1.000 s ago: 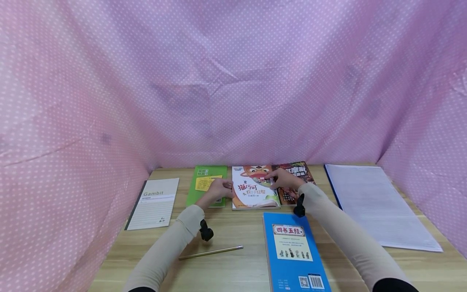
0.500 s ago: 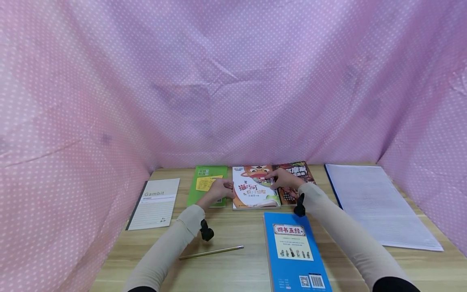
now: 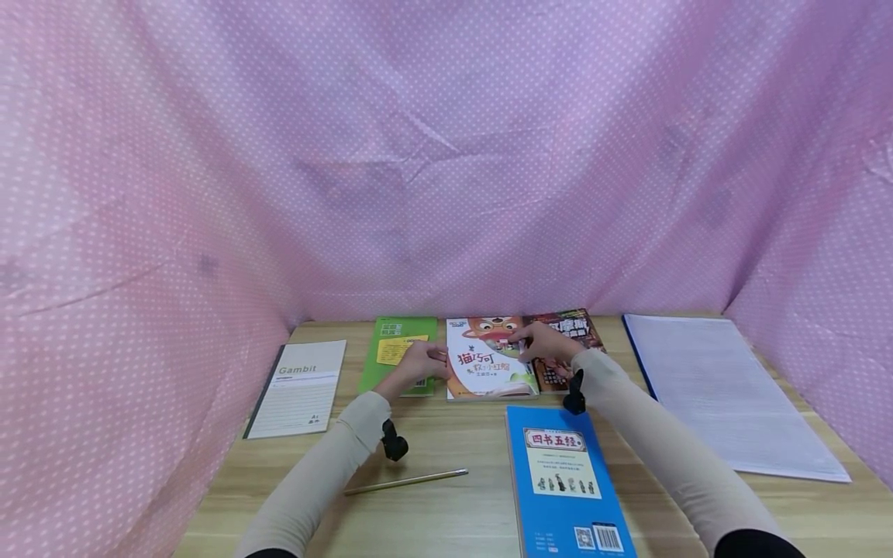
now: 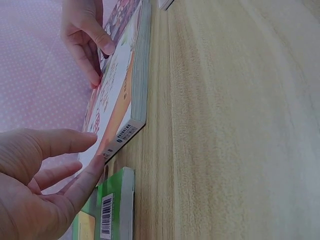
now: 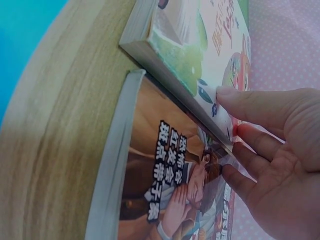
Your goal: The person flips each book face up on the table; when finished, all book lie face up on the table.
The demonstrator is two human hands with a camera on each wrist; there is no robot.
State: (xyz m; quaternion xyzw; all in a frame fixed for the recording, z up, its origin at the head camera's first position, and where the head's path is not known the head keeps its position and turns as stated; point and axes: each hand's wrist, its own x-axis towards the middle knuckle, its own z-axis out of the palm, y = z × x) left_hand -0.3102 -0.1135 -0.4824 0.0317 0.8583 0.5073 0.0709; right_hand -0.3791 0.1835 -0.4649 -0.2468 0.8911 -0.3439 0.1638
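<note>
A white picture book with an orange and red cartoon cover (image 3: 484, 372) lies at the back middle, between a green book (image 3: 373, 364) and a dark comic-style book (image 3: 554, 380). My left hand (image 3: 415, 366) holds its left spine edge; in the left wrist view the thumb is over the cover and a finger touches the spine. My right hand (image 3: 547, 342) grips the opposite edge. The right wrist view shows that thumb (image 5: 227, 91) on the cover, the other fingers at the side, just over the dark book. The right hand partly hides both covers.
A blue book (image 3: 565, 527) lies nearer on the wooden table (image 3: 446, 519), with a pencil-like rod (image 3: 407, 482) left of it. A Gambit notebook (image 3: 296, 395) sits at left, and a large white pad with a blue edge (image 3: 732, 395) at right. Pink dotted cloth (image 3: 446, 194) surrounds the table.
Both hands keep their places on the white picture book. The whole scene shifts very slightly right in the head view; nothing else visibly moves.
</note>
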